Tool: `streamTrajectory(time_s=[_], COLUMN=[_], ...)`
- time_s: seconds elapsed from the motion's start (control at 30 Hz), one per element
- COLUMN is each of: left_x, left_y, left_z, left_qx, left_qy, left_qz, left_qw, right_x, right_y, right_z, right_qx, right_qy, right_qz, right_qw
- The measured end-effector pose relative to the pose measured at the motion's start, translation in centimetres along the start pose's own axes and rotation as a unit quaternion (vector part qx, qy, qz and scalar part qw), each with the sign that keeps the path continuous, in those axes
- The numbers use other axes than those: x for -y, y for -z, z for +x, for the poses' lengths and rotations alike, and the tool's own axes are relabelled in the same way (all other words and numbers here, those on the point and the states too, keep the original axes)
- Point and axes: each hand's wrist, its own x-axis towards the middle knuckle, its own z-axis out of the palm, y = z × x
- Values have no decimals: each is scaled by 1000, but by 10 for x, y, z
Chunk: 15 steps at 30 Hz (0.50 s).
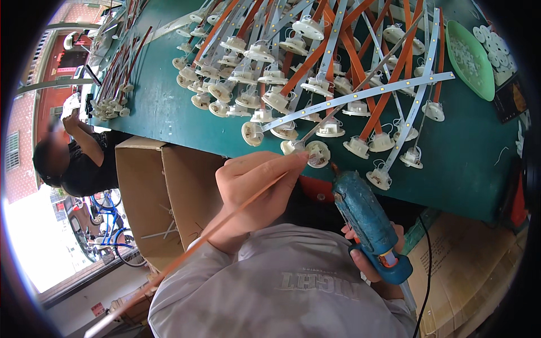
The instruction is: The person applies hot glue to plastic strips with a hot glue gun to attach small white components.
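Note:
My left hand [253, 183] is closed in a pinch on an LED strip [220, 225], whose orange back runs down past my forearm toward the lower left. At my left fingertips is a round white end cap [319, 154], its hollow side facing me. My right hand [366, 262] wraps round the handle of a worn teal hot glue gun [363, 211]. The gun's nozzle points up and stands just right of the cap, at the table's near edge; whether any glue shows is too small to tell. Part of a glue stick shows inside the gun.
Several LED strips [360, 97] with white caps lie heaped on the green table [174, 121]. At the right stands a green tray [470, 59] of small white pieces. Cardboard boxes [143, 186] flank me, and a black cord [428, 270] hangs at right. Another person [79, 155] sits at far left.

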Motion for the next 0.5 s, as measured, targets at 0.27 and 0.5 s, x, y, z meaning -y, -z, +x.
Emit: streamTrajectory(time_s=[0.27,0.5], left_x=[6,7], left_y=[-17,-19], left_z=[-3,-8], left_qx=[-43,-57], left_qy=[-75,-73], left_qz=[17,31], left_qw=[996,995], right_x=[-12,-21], right_y=[-6,-4], right_z=[3,-1], right_qx=[-17,13], right_qy=[11,10], right_qz=[-10,-10], right_qw=[1000,1000])
